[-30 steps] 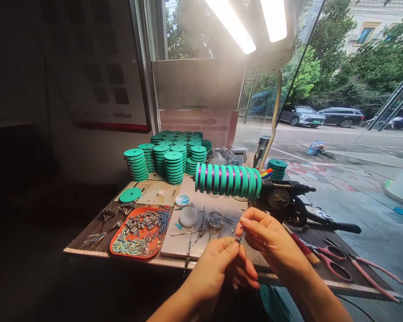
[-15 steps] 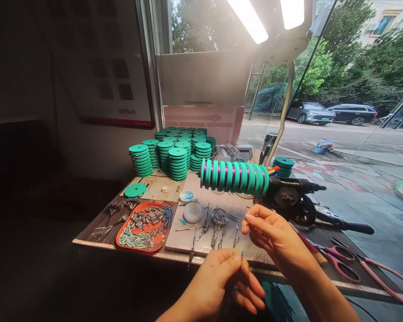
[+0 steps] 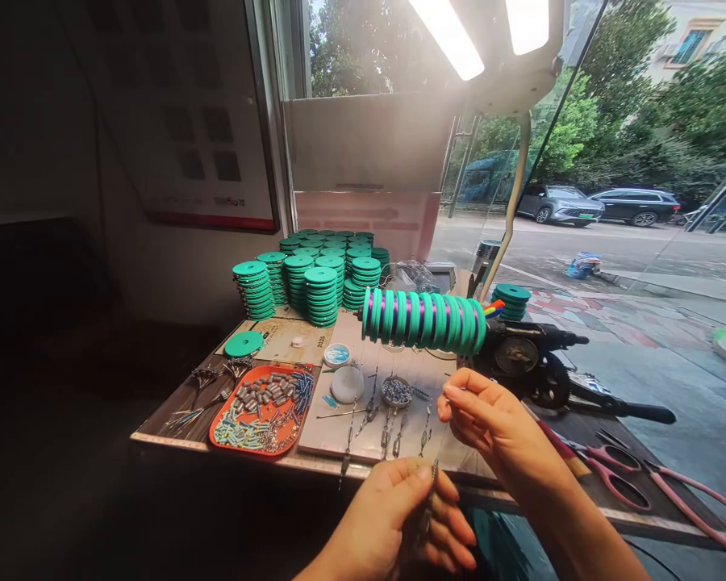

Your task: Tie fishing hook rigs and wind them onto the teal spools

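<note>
My left hand (image 3: pixel 393 508) is closed at thumb and forefinger on a small dark spring-like tackle piece (image 3: pixel 434 476), which stands upright, its lower part hidden among the fingers. The other fingers of that hand are loosely curled. Higher and to the right, my right hand (image 3: pixel 481 411) pinches what looks like a fine, nearly invisible line (image 3: pixel 440 442) running down toward the left hand. Just behind the hands, similar metal pieces (image 3: pixel 397 440) hang on thin lines over the pale board (image 3: pixel 320 432). Above them sits a row of green spools (image 3: pixel 423 319) mounted on a black winder (image 3: pixel 517 355).
An orange tray (image 3: pixel 218 436) holds metal weights, small tubes and metal bits. Near it are a dish of grey beads (image 3: pixel 396 390) and a white lid (image 3: pixel 347 384). Green spool stacks (image 3: pixel 320 298) stand behind. Pink-handled scissors (image 3: pixel 620 476) and pliers (image 3: pixel 690 504) lie right.
The blue bit at my left fingertips is out of sight, and the dark spring-like piece now shows there. My left hand has shifted slightly down; my right hand is nearly still.
</note>
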### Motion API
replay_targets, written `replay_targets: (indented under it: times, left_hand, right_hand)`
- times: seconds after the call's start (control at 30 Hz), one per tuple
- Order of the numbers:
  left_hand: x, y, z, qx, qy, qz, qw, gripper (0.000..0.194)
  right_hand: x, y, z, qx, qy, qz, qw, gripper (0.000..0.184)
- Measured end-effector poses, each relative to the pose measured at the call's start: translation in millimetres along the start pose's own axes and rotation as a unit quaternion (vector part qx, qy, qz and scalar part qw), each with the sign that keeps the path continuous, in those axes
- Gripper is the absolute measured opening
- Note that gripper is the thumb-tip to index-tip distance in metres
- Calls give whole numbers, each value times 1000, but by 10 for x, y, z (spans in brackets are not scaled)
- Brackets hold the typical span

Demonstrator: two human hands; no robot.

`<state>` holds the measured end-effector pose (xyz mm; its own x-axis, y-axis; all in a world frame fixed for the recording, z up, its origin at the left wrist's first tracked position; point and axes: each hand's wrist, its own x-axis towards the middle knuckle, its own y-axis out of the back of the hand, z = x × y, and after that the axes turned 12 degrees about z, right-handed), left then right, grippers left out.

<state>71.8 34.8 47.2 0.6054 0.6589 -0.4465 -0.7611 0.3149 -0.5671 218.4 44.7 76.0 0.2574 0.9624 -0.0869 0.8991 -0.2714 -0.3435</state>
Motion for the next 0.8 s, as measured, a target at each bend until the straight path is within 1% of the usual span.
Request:
replay_targets:
  times: [0.23,0.4,0.67,0.73,0.8]
  left_hand:
    - [4,31,-42,-4,15,-3,1000,39]
    - [-19,31,-55,0,7,-22,1000,40]
    - [20,95,-106,-14,-10,-49,999,31]
    - [25,108,-121,-7,-6,-46,999,31]
    - [18,105,-109,9,-6,-30,999,29]
  right_hand:
    - [12,8,-18,-5,2,8,1000,25]
    - [24,7,-17,-5,6,4,1000,25]
    - [28,9,-9,-9,11,0,1000,25]
    - [27,1,-10,-12,13,-1,1000,25]
    - [26,-4,-18,-20,17,0,1000,24]
